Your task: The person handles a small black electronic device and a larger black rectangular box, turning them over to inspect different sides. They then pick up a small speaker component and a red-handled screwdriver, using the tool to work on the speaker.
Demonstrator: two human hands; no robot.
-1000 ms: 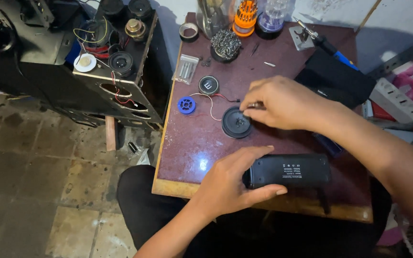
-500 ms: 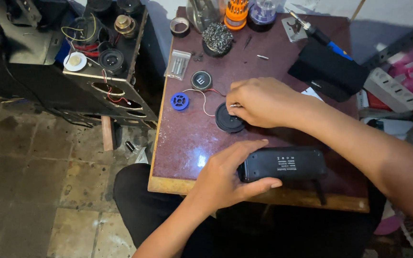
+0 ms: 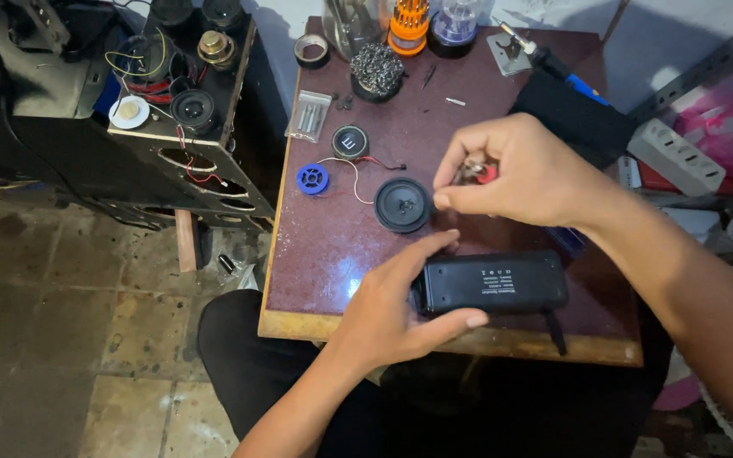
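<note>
My left hand grips the left end of a black oblong portable speaker lying near the front edge of the dark red table. Above the table my right hand is closed on a small object with a red part pinched between the fingers. A round black speaker driver lies on the table just left of my right hand. Thin wires run from it toward a smaller round part and a blue spool.
At the table's back stand a wire-wool tip cleaner, an orange screwdriver set, a tape roll, a soldering iron and a black pouch. A large opened speaker cabinet stands left. A white power strip lies right.
My right hand has lifted off the round driver and moved right, holding a small red-tipped object. The left hand stays on the black speaker.
</note>
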